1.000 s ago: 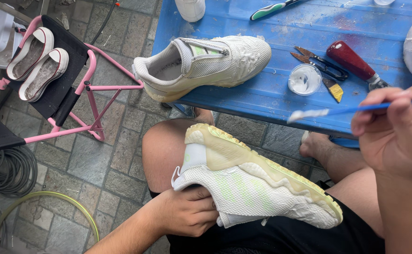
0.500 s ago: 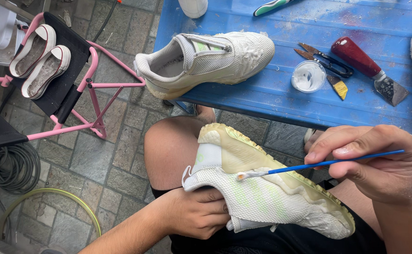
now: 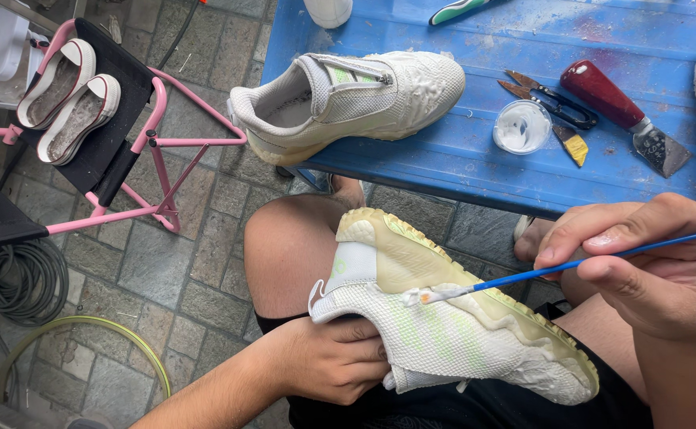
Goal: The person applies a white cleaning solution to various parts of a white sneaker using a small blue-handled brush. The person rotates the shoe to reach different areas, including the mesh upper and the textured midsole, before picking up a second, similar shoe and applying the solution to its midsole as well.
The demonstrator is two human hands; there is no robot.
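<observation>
A white knit sneaker (image 3: 451,318) with a yellowed sole lies on its side across my lap. My left hand (image 3: 328,361) grips it from below near the heel. My right hand (image 3: 650,266) pinches a thin blue-handled brush (image 3: 554,270), whose white-coated tip touches the sneaker's midsole near the heel. The matching sneaker (image 3: 348,99) stands upright on the blue table (image 3: 475,171), its toe coated in white paste.
On the table sit a small round pot of white paste (image 3: 521,127), snips (image 3: 551,102), a red-handled scraper (image 3: 622,119) and a small yellow brush (image 3: 572,147). A pink folding stool (image 3: 125,139) with two white slip-ons stands left. A coiled cable (image 3: 14,278) lies on the paving.
My right hand came down from the table's edge and brought the brush tip onto the sneaker's midsole. The sneaker in my lap shifted slightly right.
</observation>
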